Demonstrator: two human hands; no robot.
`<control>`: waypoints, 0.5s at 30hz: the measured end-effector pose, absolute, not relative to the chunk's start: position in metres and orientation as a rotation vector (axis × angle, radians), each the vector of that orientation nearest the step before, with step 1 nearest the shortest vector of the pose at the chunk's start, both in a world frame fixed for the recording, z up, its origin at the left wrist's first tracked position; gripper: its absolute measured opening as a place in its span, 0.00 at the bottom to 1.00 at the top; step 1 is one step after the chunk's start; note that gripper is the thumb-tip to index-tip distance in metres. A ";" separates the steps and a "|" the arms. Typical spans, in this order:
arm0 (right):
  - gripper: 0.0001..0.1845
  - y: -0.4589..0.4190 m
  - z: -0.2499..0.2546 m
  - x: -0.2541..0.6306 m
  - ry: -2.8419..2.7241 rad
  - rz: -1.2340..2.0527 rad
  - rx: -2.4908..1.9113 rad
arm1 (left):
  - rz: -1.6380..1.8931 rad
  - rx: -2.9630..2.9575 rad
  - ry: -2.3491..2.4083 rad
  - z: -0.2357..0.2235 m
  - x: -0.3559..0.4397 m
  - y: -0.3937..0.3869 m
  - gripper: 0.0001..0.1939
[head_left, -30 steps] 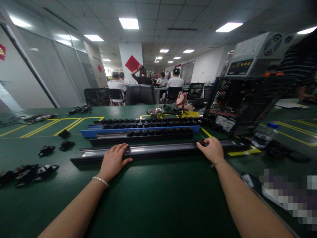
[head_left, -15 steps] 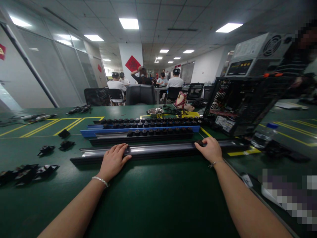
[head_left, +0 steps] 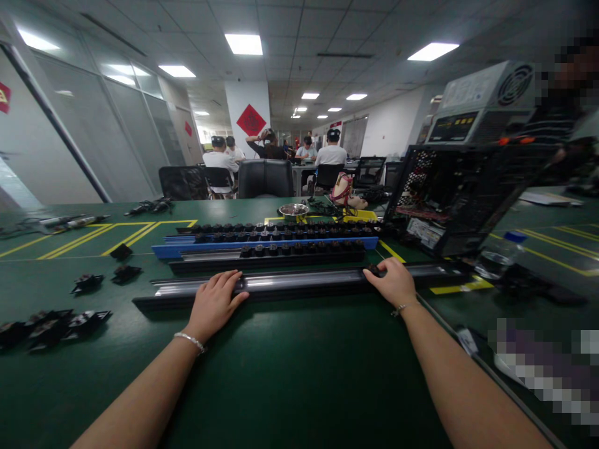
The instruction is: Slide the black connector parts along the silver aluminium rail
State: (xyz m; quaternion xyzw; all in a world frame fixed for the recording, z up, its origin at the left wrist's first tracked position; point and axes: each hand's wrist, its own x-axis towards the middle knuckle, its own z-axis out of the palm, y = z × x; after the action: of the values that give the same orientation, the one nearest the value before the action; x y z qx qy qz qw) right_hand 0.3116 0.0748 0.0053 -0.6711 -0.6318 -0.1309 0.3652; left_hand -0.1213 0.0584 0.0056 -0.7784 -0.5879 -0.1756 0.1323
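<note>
A long black rail (head_left: 304,280) with a shiny metal channel lies crosswise on the green table in front of me. Near its left end my left hand (head_left: 215,304) grips it, fingers over the top and thumb along the front side. A dark bit shows at those fingertips, too small to name. Farther right, my right hand (head_left: 395,284) pinches a small black part (head_left: 373,270) that sits on the rail's channel. Just behind stands another black rail (head_left: 210,255), with a row of small black parts (head_left: 299,249) along it.
A blue rail (head_left: 266,245) lies farther back. Loose black parts (head_left: 87,282) are scattered at left. To the right stand an open computer case (head_left: 449,193) with power supplies on top and a water bottle (head_left: 500,255). A metal bowl (head_left: 294,212) sits at the back; people are beyond.
My right hand has slid a little to the left along the rail, taking the small black part with it. My left hand stays in the same place.
</note>
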 end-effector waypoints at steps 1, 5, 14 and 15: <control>0.19 0.075 0.005 0.311 -1.624 -0.338 -1.723 | -0.510 -2.260 -1.705 0.005 -0.121 0.059 0.27; 0.19 0.074 0.006 0.309 -1.634 -0.331 -1.726 | -0.504 -2.264 -1.699 0.004 -0.122 0.059 0.28; 0.21 0.073 0.009 0.303 -1.663 -0.332 -1.698 | -0.473 -2.253 -1.667 0.003 -0.123 0.059 0.32; 0.21 0.073 0.009 0.303 -1.674 -0.336 -1.692 | -0.468 -2.254 -1.670 0.004 -0.123 0.059 0.32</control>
State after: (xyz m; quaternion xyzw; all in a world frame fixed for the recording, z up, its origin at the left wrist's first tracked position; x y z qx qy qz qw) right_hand 0.3028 0.0730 0.0091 -0.6565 -0.6495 -0.1304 0.3608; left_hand -0.1225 0.0586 0.0035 -0.7837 -0.5808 -0.1626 0.1481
